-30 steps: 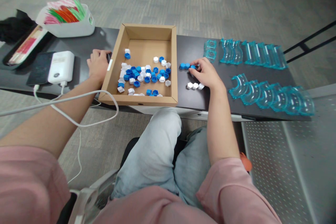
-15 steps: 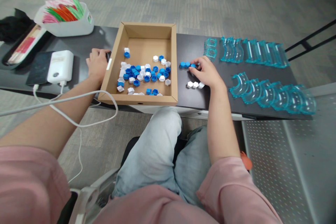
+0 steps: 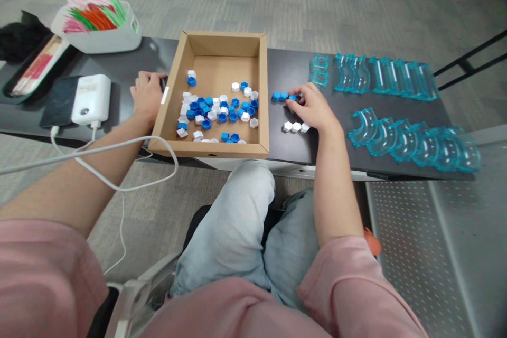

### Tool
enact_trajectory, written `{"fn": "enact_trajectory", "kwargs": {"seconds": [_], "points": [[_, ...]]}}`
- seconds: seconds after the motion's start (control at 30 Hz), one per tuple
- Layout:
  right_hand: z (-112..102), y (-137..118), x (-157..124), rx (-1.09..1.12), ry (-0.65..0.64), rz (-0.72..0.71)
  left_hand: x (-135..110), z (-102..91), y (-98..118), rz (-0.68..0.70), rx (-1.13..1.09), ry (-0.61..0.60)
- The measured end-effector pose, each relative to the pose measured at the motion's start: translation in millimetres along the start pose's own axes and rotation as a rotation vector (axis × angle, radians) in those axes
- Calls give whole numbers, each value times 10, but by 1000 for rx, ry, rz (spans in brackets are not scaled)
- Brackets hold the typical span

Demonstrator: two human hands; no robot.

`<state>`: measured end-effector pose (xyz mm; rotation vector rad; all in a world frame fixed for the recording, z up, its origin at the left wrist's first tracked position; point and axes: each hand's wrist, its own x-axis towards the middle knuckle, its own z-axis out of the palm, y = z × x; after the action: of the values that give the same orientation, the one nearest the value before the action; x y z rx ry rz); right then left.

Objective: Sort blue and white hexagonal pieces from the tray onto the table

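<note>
My right hand [image 3: 311, 104] is closed in a pinch on a blue hexagonal piece [image 3: 292, 98] at the right end of a short blue row [image 3: 280, 96] on the dark table. Just below it lies a row of white hexagonal pieces [image 3: 296, 127], its right end close to my palm. My left hand [image 3: 146, 92] rests on the table against the left side of the cardboard box [image 3: 263, 90], fingers curled by a small dark object [image 3: 162, 83] that I cannot make out. Inside the box, many blue and white hexagonal pieces [image 3: 214, 111] lie loose.
Clear teal plastic parts, curved [image 3: 407, 140] and straight [image 3: 404, 79], stand in rows on the right. To the left are a white power bank [image 3: 92, 99] with cables [image 3: 114, 148], and a white basket [image 3: 99, 42] of coloured sticks. A perforated metal surface [image 3: 412, 243] lies lower right.
The view has shifted very slightly. Both hands and the pieces keep essentially the same places.
</note>
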<state>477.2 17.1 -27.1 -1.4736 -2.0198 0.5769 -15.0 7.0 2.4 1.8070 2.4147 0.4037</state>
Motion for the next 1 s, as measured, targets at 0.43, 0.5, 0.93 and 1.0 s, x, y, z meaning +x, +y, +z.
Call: {"fn": "enact_trajectory", "kwargs": {"seconds": [0.43,0.5,0.93,1.0], "points": [[7,1,-9,-2,9,-2,33,19,-35,11,-13,3],[12,4,-8,-4,12,-2,34,13,-31,7,-5,-7],[6,8,0,-4,5,0,10,-7,7,-1,8,-14],[7,11,2,-5,3,-2,13,-4,6,-4,14,-12]]}}
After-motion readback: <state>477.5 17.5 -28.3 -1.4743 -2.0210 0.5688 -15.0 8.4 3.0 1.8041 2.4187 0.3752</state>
